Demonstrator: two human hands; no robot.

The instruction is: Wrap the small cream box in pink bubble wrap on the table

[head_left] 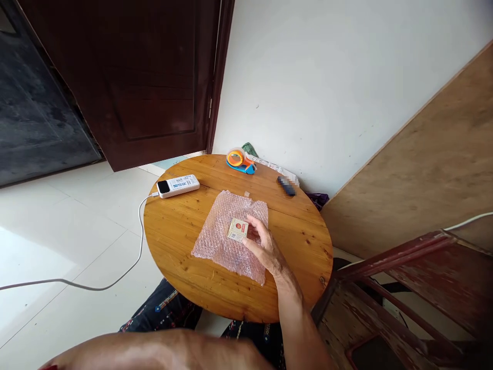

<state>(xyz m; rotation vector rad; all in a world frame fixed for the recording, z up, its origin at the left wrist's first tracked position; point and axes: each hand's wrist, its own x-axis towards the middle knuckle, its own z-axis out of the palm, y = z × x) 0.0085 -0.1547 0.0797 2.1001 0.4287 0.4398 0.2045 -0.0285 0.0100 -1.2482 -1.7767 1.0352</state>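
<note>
A small cream-coloured box (238, 229) with a red round mark and printed sides rests on a sheet of bubble wrap (219, 241). My right hand (265, 245) reaches in from the lower right, with thumb and fingers closed about the right end of the box. Beneath both is a round wooden table (185, 280). My left arm crosses the bottom of the view, and the blurred part near its end, my left hand (234, 354), is low in front of the table. Its fingers are hidden, and I see nothing held there.
A white power strip or power bank (178, 186) with a cable (139, 241) lies at the table's left. An orange and blue tape dispenser (241, 161) stands at the back, with a dark blurred object (286, 186) to its right. A worn wooden chair (400, 262) stands at right.
</note>
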